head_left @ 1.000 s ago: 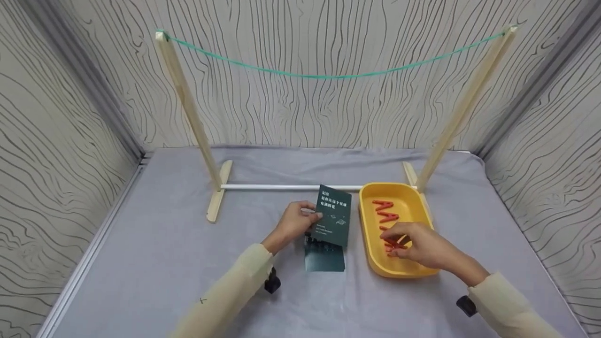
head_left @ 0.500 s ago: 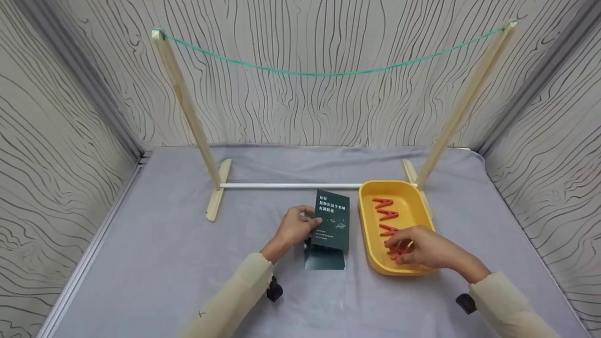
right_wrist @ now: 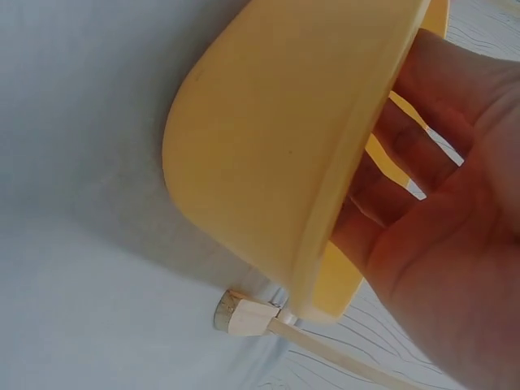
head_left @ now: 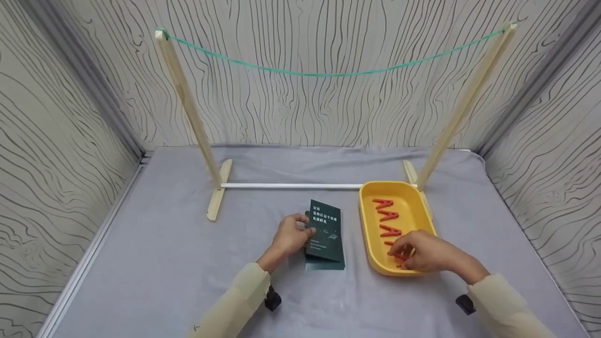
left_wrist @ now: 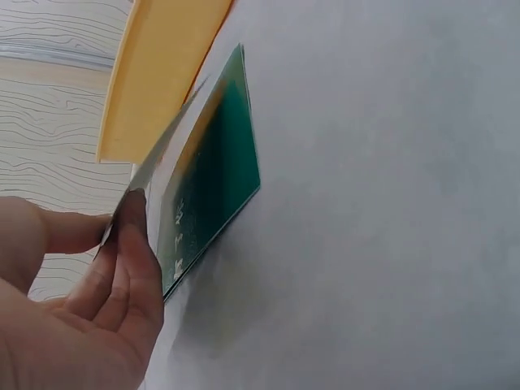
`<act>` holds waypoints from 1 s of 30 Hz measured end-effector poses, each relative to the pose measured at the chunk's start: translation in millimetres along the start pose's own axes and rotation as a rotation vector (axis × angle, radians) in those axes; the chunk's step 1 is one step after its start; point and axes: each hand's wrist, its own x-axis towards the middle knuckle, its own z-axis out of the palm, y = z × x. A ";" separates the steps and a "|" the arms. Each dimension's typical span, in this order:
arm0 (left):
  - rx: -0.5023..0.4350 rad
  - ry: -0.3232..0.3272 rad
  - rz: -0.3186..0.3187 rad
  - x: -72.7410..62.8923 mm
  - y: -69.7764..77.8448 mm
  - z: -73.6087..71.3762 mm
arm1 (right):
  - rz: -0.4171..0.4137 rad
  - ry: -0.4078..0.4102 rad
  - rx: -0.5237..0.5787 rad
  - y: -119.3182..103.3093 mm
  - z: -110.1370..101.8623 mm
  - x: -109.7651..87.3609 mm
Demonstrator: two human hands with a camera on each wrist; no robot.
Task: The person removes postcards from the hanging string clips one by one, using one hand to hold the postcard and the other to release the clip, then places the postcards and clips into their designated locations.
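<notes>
In the head view, my left hand [head_left: 289,235] pinches the left edge of a dark green printed card [head_left: 325,234] between thumb and fingers. The card tilts over another dark green card [head_left: 335,265] lying on the cloth. Lower in the left wrist view, the left hand [left_wrist: 89,301] grips the lifted card's edge. My right hand [head_left: 425,251] reaches into a yellow basin [head_left: 371,256], its curled fingers around a red clothespin [head_left: 400,257]. The basin wall hides those fingertips in the right wrist view. Several other red clothespins [head_left: 388,215] lie in a column inside the basin.
Behind the cards stands a wooden frame, with a left post [head_left: 190,110] and a right post [head_left: 465,110]. A slack green string [head_left: 324,74] spans their tops; a white rod [head_left: 291,186] joins them near the table. Grey cloth [head_left: 164,244] covers the table.
My left hand has lowered the tilted card toward the one beneath and slightly left. The right hand has shifted a little nearer inside the basin, uncovering more clothespins.
</notes>
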 end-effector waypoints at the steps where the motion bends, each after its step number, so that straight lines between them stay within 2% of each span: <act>1: 0.003 -0.004 -0.007 -1.1 -1.1 -0.2 | -0.003 0.002 -0.009 0.1 0.4 0.6; 6: 0.039 -0.016 -0.023 -3.6 -6.8 0.3 | -0.002 -0.003 -0.055 0.2 1.0 3.2; 14: 0.196 0.039 0.045 -3.5 -12.7 1.7 | -0.026 0.007 -0.127 1.8 7.7 10.1; 23: 0.450 0.099 0.138 -9.6 -11.8 5.2 | -0.074 0.006 -0.170 2.3 10.3 13.4; 27: 0.535 0.080 0.150 -10.8 -11.4 6.1 | -0.026 -0.002 -0.157 0.9 10.9 14.5; 30: 0.574 0.050 0.145 -10.2 -11.6 6.4 | -0.022 0.003 -0.165 0.5 10.9 15.1</act>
